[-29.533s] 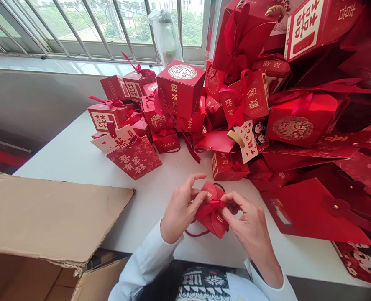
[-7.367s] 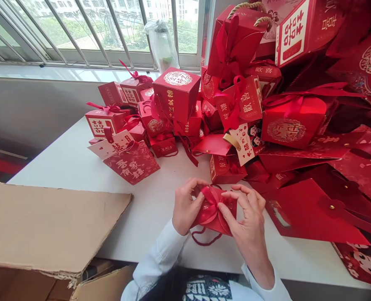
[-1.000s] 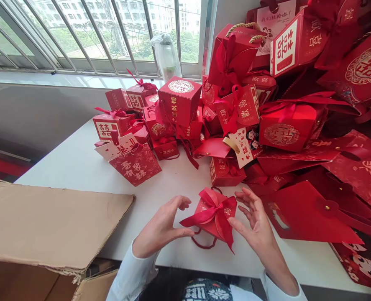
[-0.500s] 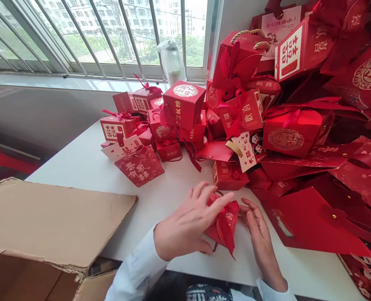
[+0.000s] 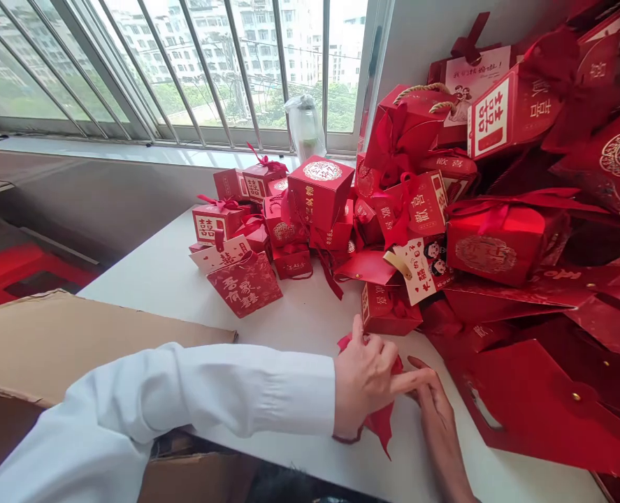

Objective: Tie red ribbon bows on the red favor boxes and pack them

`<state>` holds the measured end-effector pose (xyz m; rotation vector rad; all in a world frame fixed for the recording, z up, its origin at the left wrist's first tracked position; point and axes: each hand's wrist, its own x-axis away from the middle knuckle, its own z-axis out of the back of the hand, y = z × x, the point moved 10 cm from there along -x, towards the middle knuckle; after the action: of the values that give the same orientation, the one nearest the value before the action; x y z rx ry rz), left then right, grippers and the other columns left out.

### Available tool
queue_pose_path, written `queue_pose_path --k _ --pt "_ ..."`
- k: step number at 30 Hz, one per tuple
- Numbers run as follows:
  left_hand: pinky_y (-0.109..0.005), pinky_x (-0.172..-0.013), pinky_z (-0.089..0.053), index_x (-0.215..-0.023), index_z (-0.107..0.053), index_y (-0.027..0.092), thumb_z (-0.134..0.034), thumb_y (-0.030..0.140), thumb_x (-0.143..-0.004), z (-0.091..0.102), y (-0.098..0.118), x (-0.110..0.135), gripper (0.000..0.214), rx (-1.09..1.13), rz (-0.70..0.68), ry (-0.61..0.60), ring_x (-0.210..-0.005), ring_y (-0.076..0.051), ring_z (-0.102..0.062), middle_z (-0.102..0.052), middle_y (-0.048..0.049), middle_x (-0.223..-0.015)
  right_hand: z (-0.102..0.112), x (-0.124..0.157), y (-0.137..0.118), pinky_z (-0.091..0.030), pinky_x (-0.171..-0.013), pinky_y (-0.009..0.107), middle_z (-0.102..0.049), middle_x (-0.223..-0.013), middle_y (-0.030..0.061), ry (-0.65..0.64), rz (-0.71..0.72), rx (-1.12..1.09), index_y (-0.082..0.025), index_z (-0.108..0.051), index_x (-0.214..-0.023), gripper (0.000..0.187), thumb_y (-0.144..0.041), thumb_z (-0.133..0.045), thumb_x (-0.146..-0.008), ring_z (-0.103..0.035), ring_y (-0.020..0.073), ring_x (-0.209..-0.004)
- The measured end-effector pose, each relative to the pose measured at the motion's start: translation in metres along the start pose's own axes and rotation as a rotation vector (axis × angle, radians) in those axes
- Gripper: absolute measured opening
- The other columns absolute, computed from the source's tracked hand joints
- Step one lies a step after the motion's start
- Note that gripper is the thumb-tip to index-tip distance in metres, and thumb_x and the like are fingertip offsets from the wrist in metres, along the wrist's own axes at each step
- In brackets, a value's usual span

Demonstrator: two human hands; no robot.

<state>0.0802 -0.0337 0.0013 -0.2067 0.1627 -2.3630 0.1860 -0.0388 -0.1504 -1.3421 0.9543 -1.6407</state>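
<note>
Under my left hand (image 5: 365, 381) lies a small red gift bag tied with a red satin ribbon, and only a ribbon tail (image 5: 381, 421) and a red corner (image 5: 344, 342) show. My left hand's fingers curl over the bag, and its thumb points right. The rest of the bag is hidden. My right hand (image 5: 433, 409) sits just beyond it on the white table, fingers bent and holding nothing. A red box (image 5: 388, 311) stands just above my left hand.
Stacked red gift boxes and bags (image 5: 320, 188) fill the table's back and right side. Flat red bags (image 5: 524, 398) lie at the right. A cardboard box flap (image 5: 79, 335) sits under my white sleeve at the left. A barred window lies beyond.
My left hand has moved right and now covers most of the bag, with the white sleeve stretched across the view. The view has shifted slightly. My right hand stays close to the bag's right side.
</note>
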Motion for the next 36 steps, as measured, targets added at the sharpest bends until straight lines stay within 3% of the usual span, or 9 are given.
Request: queue_pose_path --k 3,8,15,22,27,32,36 --pt "-0.059 -0.088 -0.041 -0.148 -0.013 0.034 -0.044 0.025 -0.091 0.0 0.0 0.013 0.066 0.0 -0.034 0.035 -0.094 -0.026 -0.056 -0.058 -0.0112 -0.106 0.0 0.0 -0.003 -0.043 -0.092 0.039 -0.062 -0.122 0.0073 0.016 0.044 0.025 -0.027 -0.047 -0.129 0.064 -0.07 -0.041 -0.082 -0.057 0.029 -0.113" --pt "-0.058 -0.089 -0.042 -0.149 -0.007 0.029 -0.056 0.021 -0.081 0.0 -0.003 0.018 0.084 0.08 -0.052 -0.119 -0.105 -0.03 -0.05 -0.05 -0.0153 -0.123 -0.001 -0.001 -0.003 -0.045 -0.09 0.038 -0.064 -0.117 0.0091 0.026 0.069 0.036 -0.024 -0.047 -0.129 0.066 -0.07 -0.04 -0.082 -0.059 0.0288 -0.109" --pt "-0.056 -0.085 -0.046 -0.148 -0.006 0.021 -0.077 0.023 -0.062 -0.008 -0.005 0.011 0.111 0.149 -0.105 -0.223 -0.097 -0.029 -0.052 -0.051 -0.0168 -0.119 -0.001 -0.003 -0.003 -0.048 -0.085 0.035 -0.065 -0.115 0.0096 0.062 0.127 0.084 -0.022 -0.051 -0.121 0.059 -0.067 -0.043 -0.082 -0.061 0.0272 -0.105" --pt "-0.04 -0.073 -0.051 -0.143 -0.019 0.013 -0.078 0.025 -0.058 -0.012 -0.006 0.011 0.104 0.194 -0.093 -0.239 -0.098 -0.028 -0.05 -0.049 -0.0171 -0.118 -0.004 -0.003 -0.011 -0.049 -0.078 0.03 -0.069 -0.105 0.0075 0.046 0.232 0.125 -0.022 -0.051 -0.12 0.054 -0.062 -0.045 -0.084 -0.065 0.0229 -0.094" --pt "-0.038 -0.072 -0.051 -0.142 -0.022 0.012 -0.077 0.034 -0.059 -0.004 -0.016 0.016 0.102 0.252 -0.036 -0.162 -0.094 -0.026 -0.051 -0.051 -0.0138 -0.114 -0.003 -0.001 -0.017 -0.05 -0.072 0.029 -0.07 -0.09 0.0048 0.06 0.295 0.177 -0.021 -0.051 -0.117 0.051 -0.06 -0.045 -0.085 -0.066 0.0214 -0.083" --pt "-0.038 -0.08 -0.05 -0.146 -0.015 0.017 -0.073 0.035 -0.065 0.015 -0.04 0.043 0.102 0.303 0.087 -0.147 -0.098 -0.025 -0.053 -0.052 -0.0113 -0.119 -0.002 -0.005 -0.013 -0.05 -0.073 0.029 -0.069 -0.086 0.0045 0.056 0.295 0.187 -0.02 -0.05 -0.117 0.051 -0.058 -0.047 -0.084 -0.067 0.0214 -0.082" --pt "-0.035 -0.087 -0.047 -0.147 -0.016 0.022 -0.066 0.028 -0.071 0.039 -0.071 0.088 0.09 0.325 0.289 -0.083 -0.104 -0.024 -0.054 -0.052 -0.0101 -0.124 -0.004 -0.003 -0.013 -0.051 -0.072 0.027 -0.069 -0.086 0.0046 0.061 0.29 0.175 -0.019 -0.051 -0.117 0.053 -0.059 -0.049 -0.082 -0.066 0.0212 -0.083"
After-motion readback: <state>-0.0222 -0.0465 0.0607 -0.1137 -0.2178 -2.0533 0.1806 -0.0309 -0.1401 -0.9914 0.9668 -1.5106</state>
